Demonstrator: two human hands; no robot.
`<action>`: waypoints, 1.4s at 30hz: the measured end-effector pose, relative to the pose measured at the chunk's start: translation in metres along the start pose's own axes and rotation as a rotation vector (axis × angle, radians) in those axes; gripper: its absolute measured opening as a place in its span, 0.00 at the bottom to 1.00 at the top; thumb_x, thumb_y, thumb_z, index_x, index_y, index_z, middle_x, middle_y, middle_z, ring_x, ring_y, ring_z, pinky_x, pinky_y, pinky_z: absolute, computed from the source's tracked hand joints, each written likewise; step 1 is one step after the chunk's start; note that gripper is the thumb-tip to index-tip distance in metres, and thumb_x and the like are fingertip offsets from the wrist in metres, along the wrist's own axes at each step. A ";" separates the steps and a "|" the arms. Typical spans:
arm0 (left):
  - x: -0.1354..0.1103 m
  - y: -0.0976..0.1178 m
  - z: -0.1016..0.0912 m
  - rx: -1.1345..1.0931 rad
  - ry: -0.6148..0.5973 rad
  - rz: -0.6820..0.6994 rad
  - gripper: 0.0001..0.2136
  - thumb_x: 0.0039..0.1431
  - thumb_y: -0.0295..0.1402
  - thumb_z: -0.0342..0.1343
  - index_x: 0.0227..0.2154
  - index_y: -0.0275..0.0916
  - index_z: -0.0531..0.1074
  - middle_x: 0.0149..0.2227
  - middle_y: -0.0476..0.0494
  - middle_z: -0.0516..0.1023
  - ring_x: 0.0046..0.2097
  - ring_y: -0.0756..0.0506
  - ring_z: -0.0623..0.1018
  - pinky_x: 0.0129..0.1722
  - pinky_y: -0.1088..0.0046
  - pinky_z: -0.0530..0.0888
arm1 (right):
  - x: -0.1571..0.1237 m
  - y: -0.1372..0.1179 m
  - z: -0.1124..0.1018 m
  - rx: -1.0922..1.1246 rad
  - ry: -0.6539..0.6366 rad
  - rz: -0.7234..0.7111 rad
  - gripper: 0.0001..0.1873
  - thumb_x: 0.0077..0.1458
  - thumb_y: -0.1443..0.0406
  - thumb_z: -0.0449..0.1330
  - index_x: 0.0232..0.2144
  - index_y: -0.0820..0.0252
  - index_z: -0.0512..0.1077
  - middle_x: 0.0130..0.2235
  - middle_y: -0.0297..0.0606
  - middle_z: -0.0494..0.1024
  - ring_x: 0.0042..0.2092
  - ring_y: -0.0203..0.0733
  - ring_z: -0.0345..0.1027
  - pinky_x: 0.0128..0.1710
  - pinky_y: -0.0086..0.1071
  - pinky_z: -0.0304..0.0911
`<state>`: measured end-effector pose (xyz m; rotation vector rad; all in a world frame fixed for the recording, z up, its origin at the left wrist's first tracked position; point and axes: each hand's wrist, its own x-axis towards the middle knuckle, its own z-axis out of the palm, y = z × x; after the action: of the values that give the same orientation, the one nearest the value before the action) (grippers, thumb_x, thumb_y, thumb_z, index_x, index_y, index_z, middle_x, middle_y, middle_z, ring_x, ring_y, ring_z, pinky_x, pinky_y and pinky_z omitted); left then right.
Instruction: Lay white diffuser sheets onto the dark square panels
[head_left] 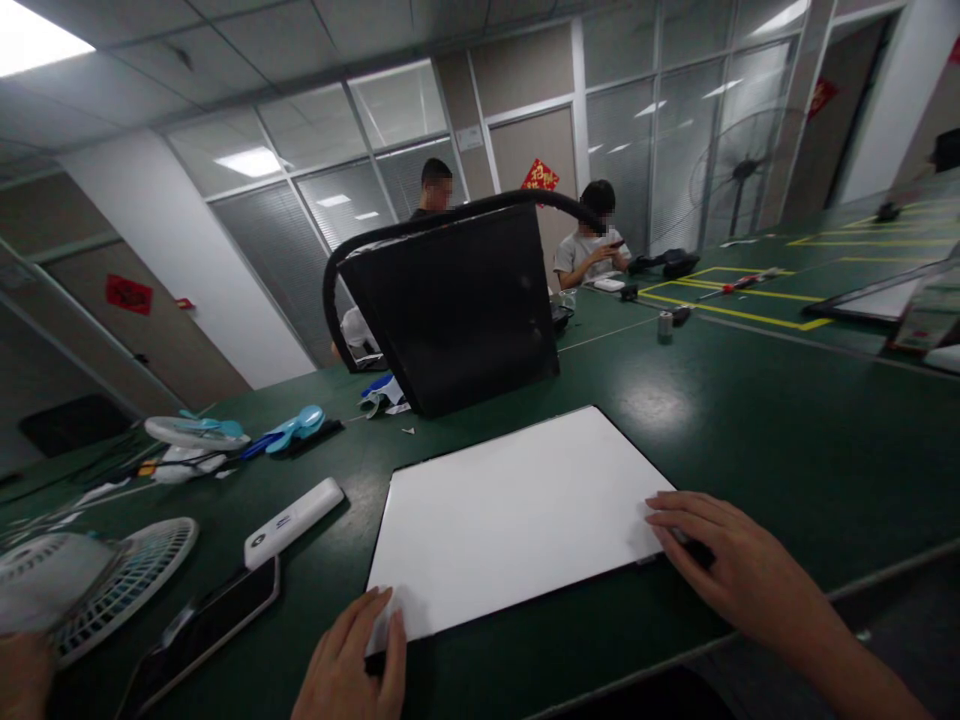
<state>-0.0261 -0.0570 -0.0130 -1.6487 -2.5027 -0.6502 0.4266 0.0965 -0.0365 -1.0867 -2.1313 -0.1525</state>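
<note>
A flat white panel (517,520) with a thin dark border lies on the green table in front of me. My left hand (352,655) grips its near left corner, fingers on the white surface and thumb along the near edge; a black bit of the corner shows between them. At the near right corner, my right hand (709,545) holds the panel the same way, with another dark piece partly hidden under the fingers. Behind the panel stands a tilted black panel (457,310) with a black tube looped over its top.
Left on the table (787,440) are a phone (210,630), a white power bank (292,522), a white fan (142,570) and blue plastic pieces (296,428). Another person's hand (26,670) is at the fan. A small can (665,325) and yellow tape lie farther back; people sit beyond.
</note>
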 end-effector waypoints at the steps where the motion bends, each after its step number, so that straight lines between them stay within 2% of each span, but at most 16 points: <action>1: 0.000 0.001 0.000 0.005 0.000 -0.011 0.26 0.67 0.52 0.48 0.55 0.46 0.83 0.61 0.41 0.82 0.61 0.34 0.81 0.63 0.51 0.78 | 0.000 0.000 0.000 -0.001 -0.001 0.000 0.15 0.73 0.56 0.54 0.49 0.47 0.81 0.54 0.36 0.82 0.54 0.49 0.78 0.53 0.53 0.80; 4: -0.001 0.001 0.001 0.003 0.003 -0.020 0.26 0.67 0.52 0.47 0.55 0.48 0.83 0.63 0.41 0.81 0.61 0.35 0.82 0.60 0.53 0.80 | -0.001 0.001 0.001 -0.004 0.001 0.003 0.16 0.73 0.56 0.54 0.49 0.48 0.81 0.54 0.37 0.82 0.54 0.49 0.78 0.54 0.53 0.79; 8: -0.001 -0.002 0.003 -0.012 -0.020 -0.010 0.25 0.68 0.52 0.47 0.55 0.48 0.82 0.65 0.42 0.80 0.62 0.36 0.81 0.62 0.53 0.79 | 0.000 0.001 0.001 -0.005 0.006 0.006 0.17 0.72 0.55 0.54 0.49 0.48 0.81 0.53 0.37 0.82 0.53 0.50 0.78 0.53 0.54 0.80; 14: 0.002 -0.003 0.003 -0.068 0.025 0.088 0.23 0.66 0.51 0.52 0.52 0.46 0.84 0.60 0.40 0.84 0.63 0.35 0.80 0.66 0.52 0.76 | 0.002 -0.001 -0.001 0.000 -0.003 0.012 0.17 0.72 0.55 0.54 0.48 0.49 0.82 0.53 0.37 0.83 0.53 0.50 0.79 0.53 0.52 0.80; 19: 0.002 0.000 0.001 -0.083 0.067 0.091 0.22 0.67 0.50 0.52 0.51 0.46 0.84 0.55 0.40 0.85 0.57 0.35 0.83 0.64 0.53 0.77 | 0.000 -0.002 -0.001 0.000 -0.015 0.029 0.17 0.72 0.55 0.54 0.48 0.50 0.82 0.54 0.39 0.82 0.54 0.51 0.78 0.55 0.51 0.79; 23: 0.000 -0.002 0.001 -0.067 0.072 0.087 0.22 0.67 0.50 0.52 0.50 0.45 0.85 0.54 0.39 0.85 0.56 0.35 0.83 0.63 0.54 0.77 | -0.001 -0.002 0.000 -0.004 -0.017 0.027 0.17 0.72 0.55 0.54 0.48 0.48 0.82 0.54 0.35 0.82 0.54 0.48 0.78 0.55 0.49 0.79; 26: -0.001 -0.004 0.001 -0.026 0.089 0.090 0.23 0.67 0.50 0.51 0.51 0.44 0.84 0.56 0.36 0.84 0.57 0.33 0.82 0.64 0.51 0.76 | 0.001 0.000 0.000 -0.018 -0.001 0.041 0.17 0.72 0.54 0.54 0.49 0.47 0.81 0.54 0.33 0.82 0.54 0.47 0.78 0.56 0.47 0.78; 28: -0.001 -0.005 0.001 0.014 0.119 0.075 0.24 0.67 0.50 0.51 0.53 0.42 0.83 0.59 0.34 0.82 0.60 0.32 0.80 0.66 0.48 0.74 | 0.001 0.001 0.000 -0.049 0.049 0.089 0.19 0.72 0.52 0.52 0.50 0.50 0.81 0.54 0.37 0.82 0.56 0.50 0.77 0.58 0.51 0.76; 30: -0.001 -0.004 0.003 0.051 0.149 0.028 0.28 0.67 0.51 0.50 0.56 0.38 0.81 0.62 0.30 0.80 0.64 0.29 0.78 0.67 0.44 0.72 | -0.003 0.004 0.002 -0.093 0.112 0.172 0.23 0.72 0.51 0.52 0.54 0.57 0.78 0.55 0.46 0.81 0.57 0.58 0.75 0.60 0.61 0.73; 33: 0.000 -0.001 0.006 0.072 0.104 -0.034 0.33 0.67 0.53 0.46 0.62 0.33 0.76 0.63 0.27 0.80 0.66 0.26 0.76 0.67 0.40 0.71 | -0.018 0.007 0.008 -0.151 0.118 0.209 0.32 0.72 0.47 0.49 0.58 0.66 0.75 0.57 0.58 0.78 0.57 0.70 0.74 0.56 0.71 0.71; 35: 0.001 0.002 0.008 0.068 0.070 -0.052 0.34 0.67 0.54 0.45 0.65 0.34 0.74 0.63 0.28 0.80 0.67 0.27 0.77 0.68 0.41 0.70 | -0.028 0.006 0.014 -0.191 0.075 0.127 0.33 0.73 0.49 0.40 0.55 0.62 0.78 0.60 0.60 0.75 0.58 0.74 0.73 0.52 0.73 0.72; 37: 0.002 0.004 0.007 0.054 0.046 -0.065 0.35 0.68 0.54 0.44 0.66 0.34 0.72 0.64 0.28 0.80 0.66 0.28 0.77 0.70 0.41 0.68 | -0.033 0.001 0.020 -0.209 0.031 0.054 0.35 0.72 0.54 0.34 0.51 0.56 0.80 0.63 0.57 0.74 0.60 0.74 0.71 0.52 0.73 0.72; 39: 0.003 0.003 0.003 0.029 -0.002 -0.088 0.35 0.68 0.55 0.44 0.66 0.36 0.73 0.65 0.30 0.79 0.66 0.28 0.77 0.71 0.40 0.67 | -0.030 -0.007 0.023 -0.209 0.040 0.104 0.34 0.72 0.52 0.37 0.53 0.58 0.79 0.62 0.58 0.75 0.61 0.72 0.71 0.55 0.71 0.73; 42: 0.005 -0.006 -0.008 -0.059 -0.107 -0.171 0.34 0.68 0.56 0.44 0.67 0.41 0.73 0.67 0.35 0.77 0.68 0.28 0.75 0.69 0.39 0.69 | -0.021 -0.016 0.022 -0.211 0.088 0.230 0.37 0.69 0.42 0.49 0.59 0.66 0.74 0.58 0.60 0.76 0.58 0.68 0.74 0.54 0.66 0.77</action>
<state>-0.0348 -0.0572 -0.0061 -1.5392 -2.7494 -0.6743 0.4107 0.0810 -0.0628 -1.4125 -1.9274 -0.3162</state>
